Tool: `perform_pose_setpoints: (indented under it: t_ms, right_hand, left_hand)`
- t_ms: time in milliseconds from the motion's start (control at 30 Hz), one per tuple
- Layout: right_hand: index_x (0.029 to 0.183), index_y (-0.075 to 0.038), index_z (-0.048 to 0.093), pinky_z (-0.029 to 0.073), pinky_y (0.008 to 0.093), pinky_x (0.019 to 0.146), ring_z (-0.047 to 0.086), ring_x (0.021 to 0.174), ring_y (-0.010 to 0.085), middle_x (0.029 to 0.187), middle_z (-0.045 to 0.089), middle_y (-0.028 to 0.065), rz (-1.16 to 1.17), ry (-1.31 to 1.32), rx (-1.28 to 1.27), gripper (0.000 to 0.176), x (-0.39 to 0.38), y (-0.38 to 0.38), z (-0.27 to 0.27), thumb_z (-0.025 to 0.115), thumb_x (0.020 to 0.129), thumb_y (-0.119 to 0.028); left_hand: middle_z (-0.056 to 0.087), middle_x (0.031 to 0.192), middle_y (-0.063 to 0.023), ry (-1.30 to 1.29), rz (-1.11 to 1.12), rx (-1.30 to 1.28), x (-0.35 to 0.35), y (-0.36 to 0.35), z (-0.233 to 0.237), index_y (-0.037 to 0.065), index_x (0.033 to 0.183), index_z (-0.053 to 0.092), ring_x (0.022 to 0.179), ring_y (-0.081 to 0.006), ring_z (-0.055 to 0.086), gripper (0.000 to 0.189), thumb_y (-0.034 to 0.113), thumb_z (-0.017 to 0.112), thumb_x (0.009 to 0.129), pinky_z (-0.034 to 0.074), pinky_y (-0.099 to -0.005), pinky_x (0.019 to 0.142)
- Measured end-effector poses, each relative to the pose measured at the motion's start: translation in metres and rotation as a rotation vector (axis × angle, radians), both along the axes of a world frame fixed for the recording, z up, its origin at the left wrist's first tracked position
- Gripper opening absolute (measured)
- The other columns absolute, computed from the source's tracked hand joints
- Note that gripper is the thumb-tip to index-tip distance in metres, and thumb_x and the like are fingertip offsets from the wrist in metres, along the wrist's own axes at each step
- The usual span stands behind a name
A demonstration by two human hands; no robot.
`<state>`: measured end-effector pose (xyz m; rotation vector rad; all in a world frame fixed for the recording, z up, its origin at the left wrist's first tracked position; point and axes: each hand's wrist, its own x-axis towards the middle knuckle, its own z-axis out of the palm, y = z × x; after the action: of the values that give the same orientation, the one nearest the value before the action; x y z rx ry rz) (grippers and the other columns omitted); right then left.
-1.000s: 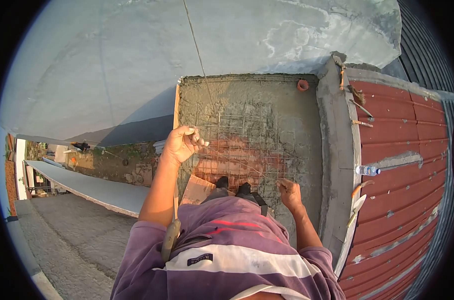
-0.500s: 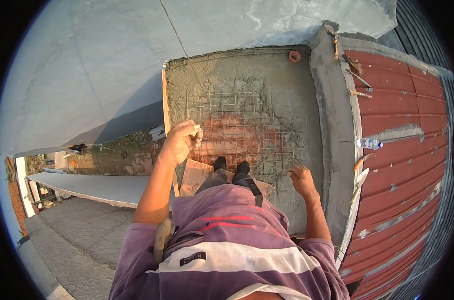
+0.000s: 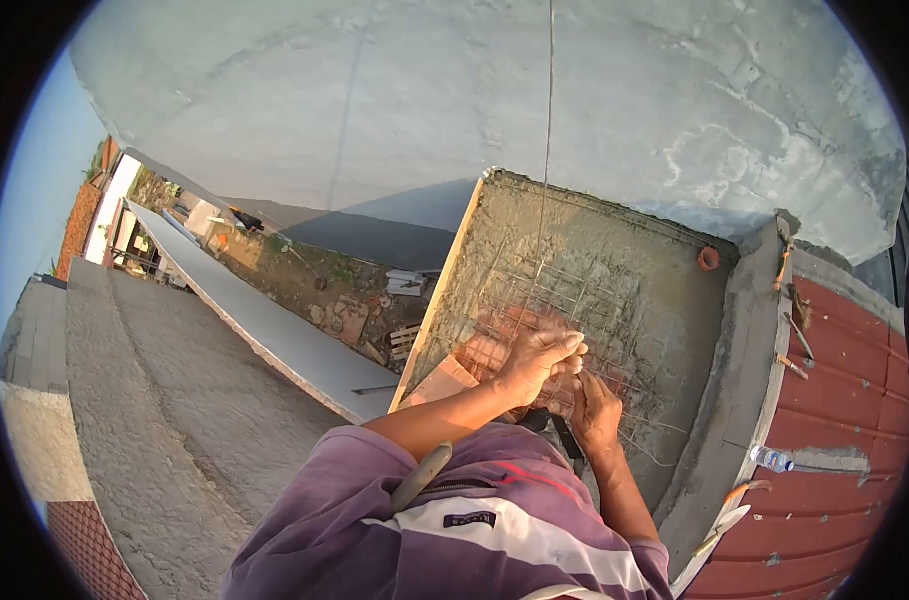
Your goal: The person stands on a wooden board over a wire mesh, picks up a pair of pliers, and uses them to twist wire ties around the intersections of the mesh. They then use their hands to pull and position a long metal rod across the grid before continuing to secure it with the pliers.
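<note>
In front of my waist, my left hand (image 3: 543, 367) is closed in a pinch, with a tiny pale bit showing at its fingertips. Just beside and below it, my right hand (image 3: 597, 412) has its fingers curled together. The two hands are close to each other, and what they grip is too small to make out. Beneath them lies a steel rebar mesh (image 3: 541, 283) on a slab of wet-looking concrete (image 3: 665, 262). A thin line (image 3: 550, 110) comes down the grey wall toward the mesh. At my left side a tool handle (image 3: 422, 477) sticks up against the shirt.
A wooden form board (image 3: 445, 285) edges the slab's left side, with a drop beyond. An orange pipe end (image 3: 709, 258) stands at the far right corner. On the right, a water bottle (image 3: 772, 459) and a trowel (image 3: 725, 525) lie by the red metal roof (image 3: 845, 400).
My hands were wide apart and have come together in front of my waist. The view has turned and shifted left, showing more of the wall and the grey surface at left.
</note>
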<state>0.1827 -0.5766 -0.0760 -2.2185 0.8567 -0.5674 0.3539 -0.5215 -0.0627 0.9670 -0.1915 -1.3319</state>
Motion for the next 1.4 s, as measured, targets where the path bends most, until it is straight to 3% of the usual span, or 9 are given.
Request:
perform_pose_setpoints:
  t_ms: [300, 433, 533, 633, 733, 867, 1000, 1200, 1400]
  right_hand:
    - [0.095, -0.006, 0.074, 0.053, 0.0468, 0.081, 0.067, 0.091, 0.0369, 0.087, 0.07, 0.0127, 0.186, 0.16, -0.11, 0.014, 0.041, -0.046, 0.05, 0.075, 0.082, -0.011]
    - [0.107, -0.006, 0.075, 0.04, 0.0486, 0.1, 0.058, 0.103, 0.0321, 0.108, 0.067, 0.0125, 0.267, 0.075, -0.697, 0.033, 0.063, -0.063, 0.072, 0.083, 0.077, -0.016]
    - [0.119, -0.003, 0.07, 0.043, 0.049, 0.101, 0.058, 0.108, 0.0344, 0.121, 0.061, 0.0169, 0.381, 0.286, -0.415, 0.046, 0.066, -0.032, 0.089, 0.082, 0.076, -0.013]
    - [0.123, 0.0, 0.067, 0.047, 0.048, 0.097, 0.061, 0.107, 0.0351, 0.108, 0.066, 0.0185, 0.421, 0.213, -0.345, 0.045, 0.077, 0.006, 0.06, 0.079, 0.08, -0.011]
    - [0.121, 0.0, 0.068, 0.05, 0.0452, 0.091, 0.063, 0.101, 0.0355, 0.092, 0.068, 0.0165, 0.35, 0.17, -0.184, 0.039, 0.085, -0.004, 0.029, 0.075, 0.084, -0.011]
    - [0.103, 0.0, 0.066, 0.052, 0.0461, 0.063, 0.065, 0.07, 0.036, 0.079, 0.068, 0.0153, 0.435, 0.041, -0.545, 0.018, 0.084, -0.017, 0.043, 0.069, 0.09, -0.011]
    - [0.096, -0.001, 0.064, 0.05, 0.0445, 0.061, 0.064, 0.066, 0.0325, 0.077, 0.067, 0.0165, 0.229, 0.182, 0.009, 0.014, 0.074, -0.017, 0.042, 0.062, 0.1, -0.014]
    - [0.085, -0.002, 0.064, 0.051, 0.0471, 0.058, 0.069, 0.066, 0.0384, 0.071, 0.066, 0.0196, 0.447, 0.109, 0.228, 0.02, 0.056, -0.035, 0.052, 0.064, 0.098, -0.018]
    - [0.081, 0.0, 0.058, 0.049, 0.0492, 0.061, 0.064, 0.067, 0.0412, 0.073, 0.064, 0.019, 0.221, 0.298, -0.282, 0.027, 0.098, -0.021, 0.069, 0.065, 0.098, -0.02]
  left_hand:
    - [0.074, 0.097, -0.0111, -0.571, 0.091, 0.029, 0.041, 0.042, -0.004, -0.007, 0.112, 0.072, 0.077, -0.0121, 0.069, 0.022, 0.009, 0.07, 0.098, 0.059, -0.0272, 0.069]
    - [0.075, 0.09, -0.0123, -0.775, -0.065, 0.251, 0.04, 0.058, 0.012, -0.003, 0.105, 0.075, 0.07, -0.0111, 0.067, 0.014, 0.006, 0.07, 0.096, 0.054, -0.0266, 0.06]
    - [0.075, 0.08, -0.008, -0.919, 0.213, 0.319, 0.037, 0.062, 0.001, -0.002, 0.096, 0.077, 0.068, -0.0119, 0.068, 0.01, 0.005, 0.073, 0.092, 0.054, -0.03, 0.06]
    - [0.077, 0.091, -0.0132, -0.447, 0.304, 0.213, 0.027, 0.055, -0.006, -0.002, 0.103, 0.077, 0.078, -0.0155, 0.072, 0.013, 0.004, 0.071, 0.094, 0.057, -0.0312, 0.068]
    - [0.078, 0.094, -0.0134, -1.058, 0.155, 0.304, 0.031, 0.059, 0.008, -0.001, 0.105, 0.077, 0.086, -0.0167, 0.074, 0.015, 0.003, 0.07, 0.093, 0.059, -0.033, 0.075]
    - [0.078, 0.097, -0.0147, -1.173, 0.126, 0.199, 0.031, 0.058, 0.026, -0.002, 0.104, 0.076, 0.09, -0.0197, 0.075, 0.015, 0.002, 0.068, 0.093, 0.06, -0.0337, 0.078]
    - [0.077, 0.097, -0.0151, -1.033, 0.144, 0.044, 0.042, 0.049, 0.046, -0.006, 0.104, 0.074, 0.089, -0.0201, 0.076, 0.014, -0.001, 0.064, 0.095, 0.061, -0.031, 0.081]
    - [0.074, 0.095, -0.0107, 0.134, 0.168, -0.396, 0.086, 0.041, 0.025, 0.001, 0.106, 0.072, 0.087, -0.0199, 0.071, 0.015, 0.013, 0.066, 0.1, 0.059, -0.0353, 0.081]
    - [0.073, 0.093, -0.0052, -0.839, 0.226, -0.135, 0.093, 0.04, 0.043, -0.001, 0.107, 0.076, 0.082, -0.0125, 0.066, 0.017, 0.012, 0.071, 0.097, 0.056, -0.0281, 0.076]
